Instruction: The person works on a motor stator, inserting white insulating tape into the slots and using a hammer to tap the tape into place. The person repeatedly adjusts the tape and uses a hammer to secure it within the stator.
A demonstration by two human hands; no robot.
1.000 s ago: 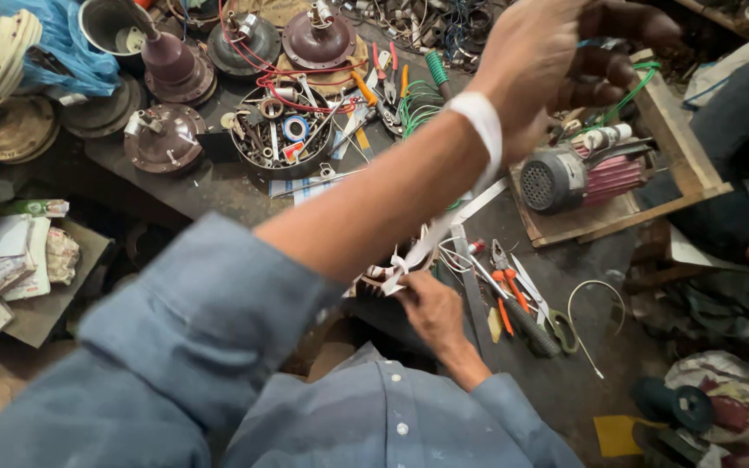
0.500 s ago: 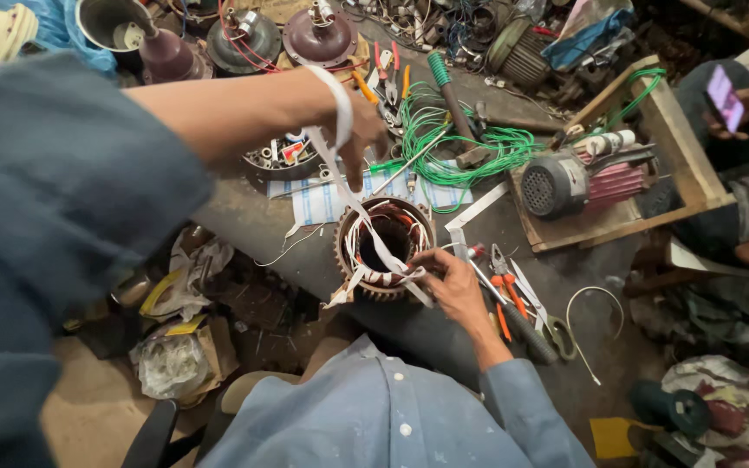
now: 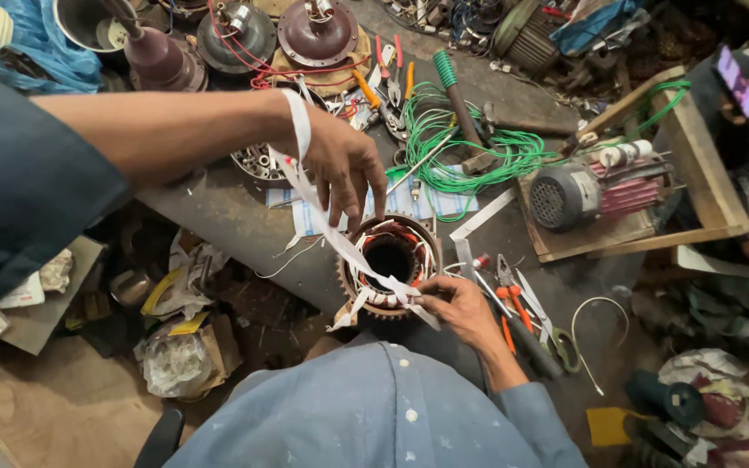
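Left hand (image 3: pixel 344 165) grip loose above stator (image 3: pixel 389 257); right hand (image 3: pixel 457 299) grip pinching white tape (image 3: pixel 340 238) at rim.

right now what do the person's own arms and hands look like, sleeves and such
Both hands are bare, no gloves. The left hand comes off an arm with a dark blue sleeve pushed above the elbow. The right hand has a lighter blue sleeve rolled near the elbow, matching the buttoned shirt.

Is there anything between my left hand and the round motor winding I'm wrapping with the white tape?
Nothing visible blocks it. The left hand hovers just above the motor winding, fingertips near its top rim, with only the white tape running down from the wrist to the right hand, which pinches it at the winding's near edge.
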